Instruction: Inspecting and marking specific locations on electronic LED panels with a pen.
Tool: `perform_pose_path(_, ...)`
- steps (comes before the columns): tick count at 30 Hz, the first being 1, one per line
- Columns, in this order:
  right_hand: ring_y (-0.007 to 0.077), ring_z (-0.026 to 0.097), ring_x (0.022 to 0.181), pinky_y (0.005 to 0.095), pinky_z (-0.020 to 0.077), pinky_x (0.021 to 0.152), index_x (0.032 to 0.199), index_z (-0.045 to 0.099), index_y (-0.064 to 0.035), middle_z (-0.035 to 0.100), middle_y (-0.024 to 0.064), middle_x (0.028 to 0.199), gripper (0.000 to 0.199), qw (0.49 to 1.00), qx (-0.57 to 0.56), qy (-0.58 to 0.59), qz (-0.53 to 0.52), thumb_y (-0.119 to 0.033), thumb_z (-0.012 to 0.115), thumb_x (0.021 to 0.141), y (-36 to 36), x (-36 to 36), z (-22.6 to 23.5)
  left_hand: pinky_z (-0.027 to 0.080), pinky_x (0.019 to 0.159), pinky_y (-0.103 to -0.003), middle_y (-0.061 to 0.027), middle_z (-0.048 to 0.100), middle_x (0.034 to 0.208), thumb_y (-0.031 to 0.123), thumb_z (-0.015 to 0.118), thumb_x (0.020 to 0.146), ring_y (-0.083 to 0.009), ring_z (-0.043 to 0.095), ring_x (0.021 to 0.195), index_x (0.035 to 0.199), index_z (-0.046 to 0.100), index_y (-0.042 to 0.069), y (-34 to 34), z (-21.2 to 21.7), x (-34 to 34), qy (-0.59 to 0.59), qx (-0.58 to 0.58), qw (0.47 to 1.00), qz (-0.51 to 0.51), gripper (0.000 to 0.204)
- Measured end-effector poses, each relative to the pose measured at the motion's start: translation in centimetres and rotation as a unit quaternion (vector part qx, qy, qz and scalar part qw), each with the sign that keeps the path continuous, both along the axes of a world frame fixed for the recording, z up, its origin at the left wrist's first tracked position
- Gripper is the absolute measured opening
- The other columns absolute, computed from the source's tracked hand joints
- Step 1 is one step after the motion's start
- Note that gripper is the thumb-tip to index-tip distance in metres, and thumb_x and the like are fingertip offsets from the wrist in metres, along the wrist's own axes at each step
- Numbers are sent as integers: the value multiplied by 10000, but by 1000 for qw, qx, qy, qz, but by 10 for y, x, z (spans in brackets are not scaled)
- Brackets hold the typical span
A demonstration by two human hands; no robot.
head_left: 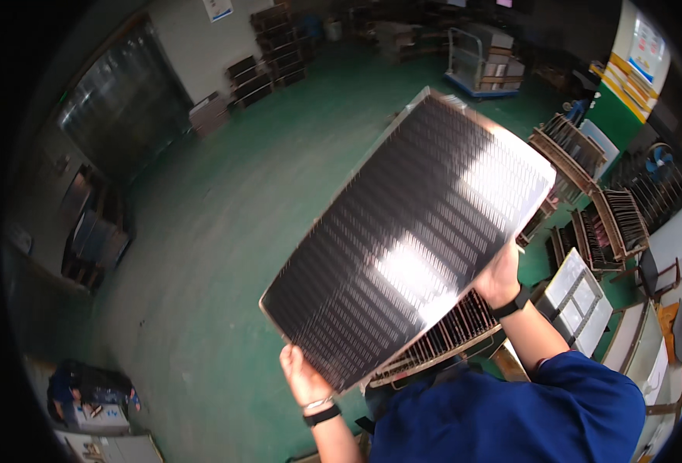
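A large dark rectangular panel [379, 224] with rows of small light marks is held up in front of me, tilted, and two bright glare patches shine on it. My left hand [307, 376] grips its near left corner, thumb at the edge. At the near right edge my right hand [500, 276] is closed round the panel, its fingers partly hidden behind it. Below the panel, close to my body, a slotted rack [449, 336] shows, filled with thin upright pieces.
Several slotted racks [617, 220] stand at the right, by a green and white pillar [619, 100]. A loaded blue trolley [484, 65] is at the back. Stacked crates [279, 46] line the far wall. A person [86, 393] works at the lower left. Green floor [202, 231] extends leftward.
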State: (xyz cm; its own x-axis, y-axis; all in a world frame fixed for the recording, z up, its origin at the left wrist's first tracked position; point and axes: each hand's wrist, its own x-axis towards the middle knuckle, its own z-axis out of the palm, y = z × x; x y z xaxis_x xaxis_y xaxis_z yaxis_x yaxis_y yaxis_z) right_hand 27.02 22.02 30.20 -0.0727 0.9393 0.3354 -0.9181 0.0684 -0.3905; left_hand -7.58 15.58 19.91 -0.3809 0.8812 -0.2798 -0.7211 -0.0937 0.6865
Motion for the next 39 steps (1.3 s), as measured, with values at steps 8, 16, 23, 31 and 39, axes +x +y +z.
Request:
perform_pose_path(8,122,579,782,269,475,722,1061,571,49,638,68,853,221,764,-3,-536,-359,-114,528,918,-24,-59,35,525,738,-303,-2,589,912,31,522,919,-114,580,827,1036,579,78,-2,11,89,-96,1,963,-251,138)
perform_pose_path(16,235,630,619,278,483,589,1334,397,25,626,177,772,455,644,55,-714,-269,-67,505,901,-37,-68,-6,497,781,-282,-30,601,1045,58,486,928,-159,608,928,1069,598,81,-34,-78,45,228,-168,923,-259,182)
perform_pose_path(23,260,628,1025,302,484,831,1319,408,20,631,223,1056,425,643,-21,-748,-163,-52,484,907,-32,-88,-55,503,787,-296,-74,609,1104,70,465,941,-187,614,941,1071,589,60,-46,-87,41,196,-186,924,-269,181)
perform_pose_path(31,244,463,1242,302,372,1001,1417,244,20,488,243,1306,570,663,-10,-738,-126,-33,462,893,-10,-96,-66,502,783,-297,-90,614,1109,80,457,946,-188,615,929,1072,590,60,-43,-95,30,200,-194,921,-270,184)
perform_pose_path(39,208,390,1296,313,300,1064,1414,257,32,431,202,1378,565,710,13,-696,-103,22,441,880,6,-92,-82,501,781,-301,-92,617,1108,88,455,952,-188,616,930,1073,592,64,-39,-100,22,203,-187,920,-277,184)
